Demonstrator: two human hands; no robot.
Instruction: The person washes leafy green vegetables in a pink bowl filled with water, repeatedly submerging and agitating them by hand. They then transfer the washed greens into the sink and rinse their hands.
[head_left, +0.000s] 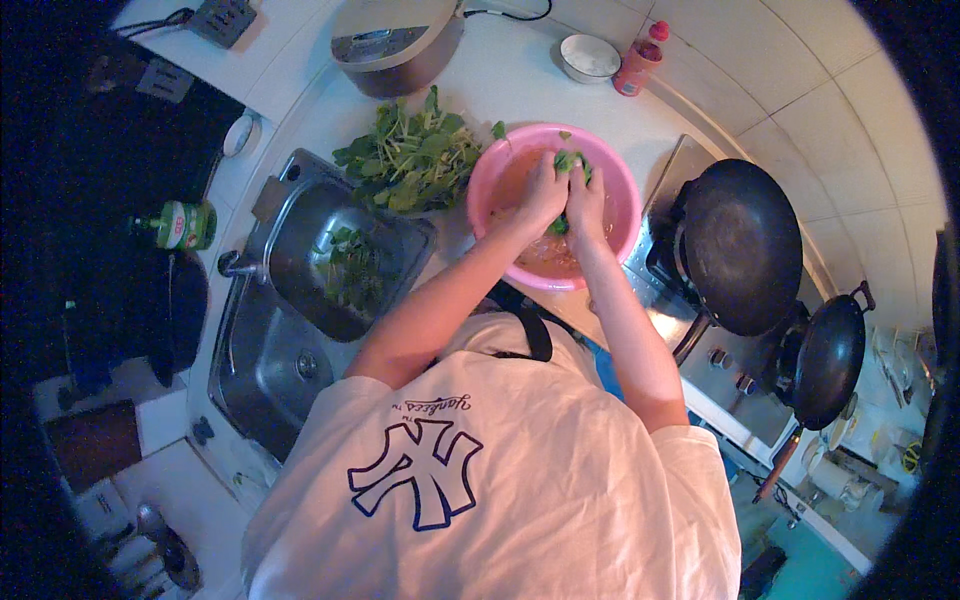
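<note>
A pink plastic basin (631, 202) with water in it stands on the countertop before me. Over the water my left hand (547, 187) and my right hand (586, 196) are pressed together around a bunch of leafy greens (567, 160). Leaf tips stick out beyond my fingertips, and more green shows below, between my wrists. A small leaf (565, 136) clings to the basin's inner far wall. Left of the basin lies a heap of leafy greens (416, 154) with pale stems, one sprig reaching the rim.
A double steel sink (259, 352) at left holds greens (351, 266) in one bowl. At right, a black frying pan (742, 247) and a wok (829, 364) sit on the gas stove (694, 375). Behind are a rice cooker (397, 52), a white bowl (590, 58) and a red bottle (639, 64).
</note>
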